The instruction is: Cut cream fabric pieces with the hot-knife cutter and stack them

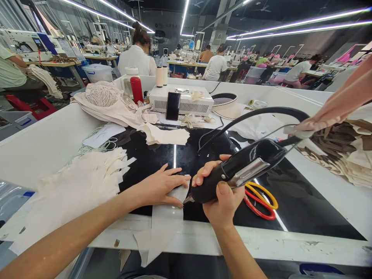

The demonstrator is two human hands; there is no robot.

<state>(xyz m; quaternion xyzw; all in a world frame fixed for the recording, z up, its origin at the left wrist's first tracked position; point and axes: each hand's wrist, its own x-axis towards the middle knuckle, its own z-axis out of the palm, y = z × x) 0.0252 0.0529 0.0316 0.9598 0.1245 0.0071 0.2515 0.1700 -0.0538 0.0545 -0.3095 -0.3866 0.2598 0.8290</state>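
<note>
My right hand [222, 197] is wrapped round a black handheld tool [247, 164] with a silver lever and a cable at its rear. The tool's metal tip points left, at the edge of a pale fabric strip [168, 221]. My left hand [162, 186] lies on that strip with its fingers spread, the thumb close to the tip. The strip hangs over the front edge of the table, its upper part on a glossy black sheet [203, 151]. To the left of my left hand is a heap of cream fabric pieces [78, 190].
Scissors with red and yellow handles [261, 201] lie right of my right hand. Behind stand a white box [181, 102], a phone [173, 105] and a red bottle [136, 90]. Brown and cream fabric [343, 147] is piled at right. People sit at sewing tables beyond.
</note>
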